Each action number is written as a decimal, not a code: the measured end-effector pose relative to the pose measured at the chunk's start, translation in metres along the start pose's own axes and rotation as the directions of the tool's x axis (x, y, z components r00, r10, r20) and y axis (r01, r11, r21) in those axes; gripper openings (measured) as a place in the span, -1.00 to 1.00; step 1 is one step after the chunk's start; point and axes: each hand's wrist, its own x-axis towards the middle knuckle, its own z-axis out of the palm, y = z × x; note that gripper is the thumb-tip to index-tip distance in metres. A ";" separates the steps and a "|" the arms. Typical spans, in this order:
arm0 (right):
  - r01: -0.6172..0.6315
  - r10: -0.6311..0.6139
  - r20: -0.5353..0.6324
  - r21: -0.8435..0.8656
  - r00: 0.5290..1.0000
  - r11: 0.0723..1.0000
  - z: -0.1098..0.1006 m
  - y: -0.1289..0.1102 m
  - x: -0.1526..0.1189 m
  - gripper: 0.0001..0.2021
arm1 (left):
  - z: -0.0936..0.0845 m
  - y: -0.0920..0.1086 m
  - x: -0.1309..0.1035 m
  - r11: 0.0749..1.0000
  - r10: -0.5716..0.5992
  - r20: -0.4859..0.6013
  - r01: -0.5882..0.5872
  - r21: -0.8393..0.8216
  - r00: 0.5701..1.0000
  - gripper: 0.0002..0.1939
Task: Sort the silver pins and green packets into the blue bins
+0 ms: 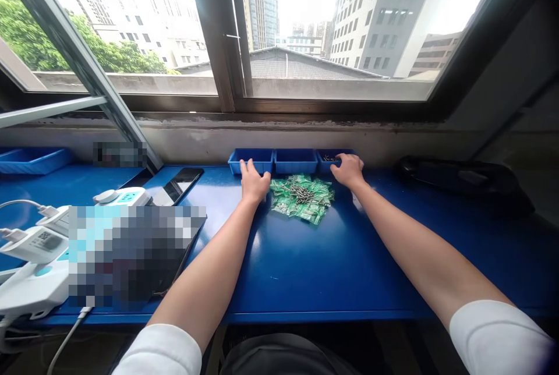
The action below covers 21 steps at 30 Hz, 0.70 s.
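Three blue bins stand in a row against the wall: a left bin [236, 164], a middle bin [296, 166] and a right bin [322, 163] with small metal pieces in it. My left hand [254, 181] is at the front of the left bin, fingers apart and nothing visible in them. My right hand [349, 169] reaches over the right bin's edge, its fingers bent; their tips are too small to make out. Between my hands lies a pile of green-and-clear packets [318, 209] with metal screws [302, 193] heaped on top.
A blue table [297, 270] carries everything. On the left are a phone [186, 181], a blurred dark item, white power strips [35, 285] with cables, and a blue tray [39, 162]. A black bag [463, 183] lies at the right. Windows rise behind.
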 end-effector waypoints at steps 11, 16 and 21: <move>-0.238 0.240 0.091 -0.034 0.966 0.971 -0.015 0.009 -0.013 -0.68 | 0.001 0.032 -0.038 0.780 0.467 0.572 -0.619 0.093 0.674 -0.20; -0.256 0.257 -0.027 0.032 0.966 0.966 -0.014 0.008 -0.030 -0.74 | 0.001 0.038 -0.045 0.742 0.393 0.687 -0.652 0.155 0.611 -0.14; -0.208 0.215 -0.127 0.064 0.968 0.976 -0.018 0.007 -0.037 -0.76 | -0.011 0.040 -0.040 0.742 0.386 0.714 -0.657 0.136 0.584 -0.16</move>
